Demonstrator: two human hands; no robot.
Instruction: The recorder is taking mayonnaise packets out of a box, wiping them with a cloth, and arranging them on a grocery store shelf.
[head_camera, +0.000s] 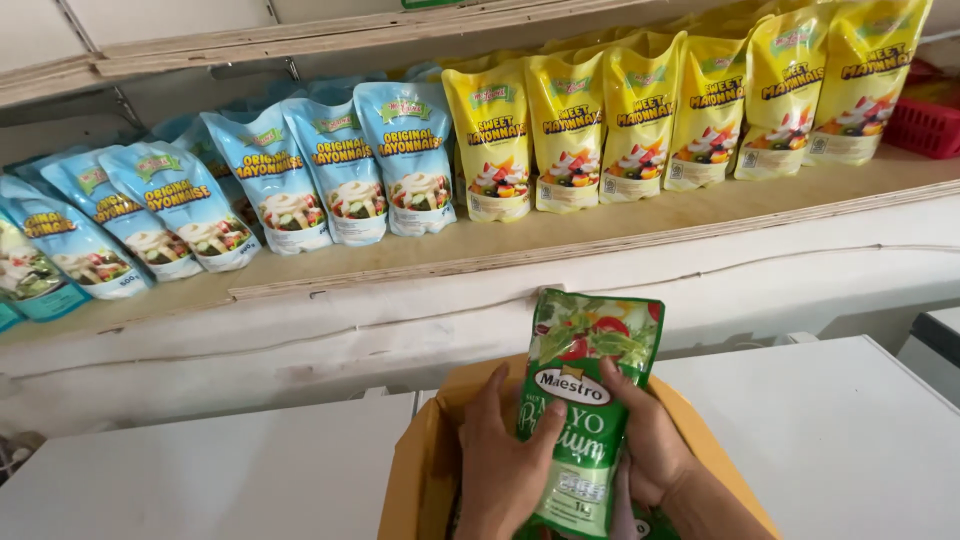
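Observation:
A green stand-up pouch (585, 400) with a salad picture is held upright over an open cardboard box (420, 470). My left hand (500, 465) grips its left side and my right hand (645, 440) grips its right side. More green pouches show dimly inside the box below my hands. Above, a wooden shelf (600, 235) carries a row of light-blue pouches (340, 165) on the left and yellow pouches (640, 115) on the right, all leaning back.
The box rests on a white flat surface (230, 480) that continues at the right (830, 420). A red plastic basket (925, 125) stands at the shelf's far right end. Another wooden shelf (300, 40) runs above.

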